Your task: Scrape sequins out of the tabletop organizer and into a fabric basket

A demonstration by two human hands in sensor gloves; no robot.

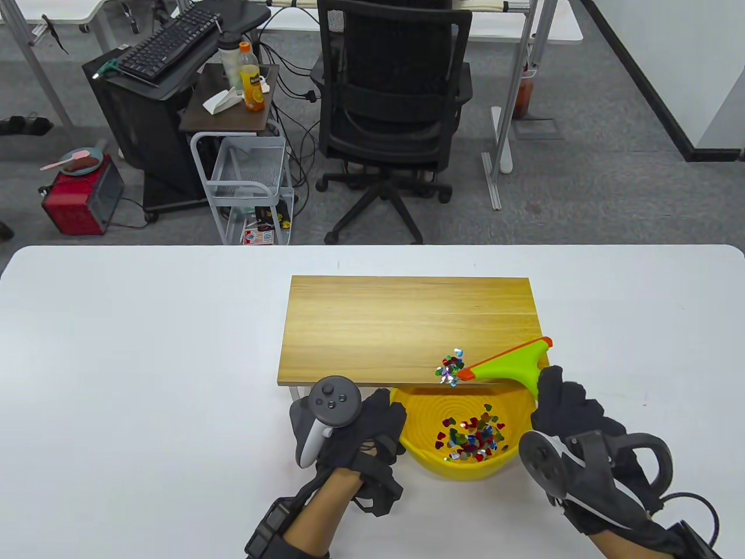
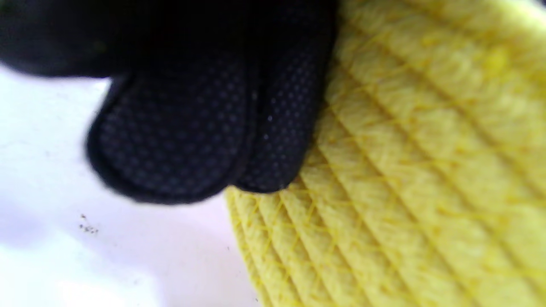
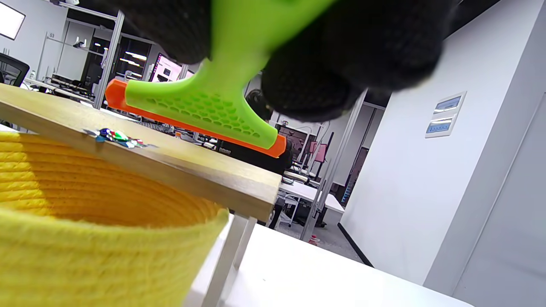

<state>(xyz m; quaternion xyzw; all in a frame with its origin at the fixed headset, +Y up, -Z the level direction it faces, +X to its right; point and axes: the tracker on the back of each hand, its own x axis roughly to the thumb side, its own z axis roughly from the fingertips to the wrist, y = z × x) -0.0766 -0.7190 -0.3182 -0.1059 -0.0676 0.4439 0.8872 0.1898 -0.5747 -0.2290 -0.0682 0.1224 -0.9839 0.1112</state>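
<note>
Left hand [image 1: 349,434] fingers [image 2: 187,140] press flat on the basket [image 1: 419,451] left wall. Right hand [image 1: 573,416] fingers [image 3: 341,64] wrapped round the scraper [image 1: 512,365] handle. Blade sits just right of a sequin pile [image 1: 451,368] at the organizer [image 1: 401,326] near edge, above the basket. More sequins lie inside the basket on the counter [image 1: 145,361].

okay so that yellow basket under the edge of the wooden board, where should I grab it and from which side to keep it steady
Judging by its pose, grip the yellow basket at its rim and outer wall on the left, where the left hand already rests against it. The far rim is tucked under the wooden organizer, and the right hand works the green scraper on the right. Its soft woven wall suits fingers pressed flat.
</note>
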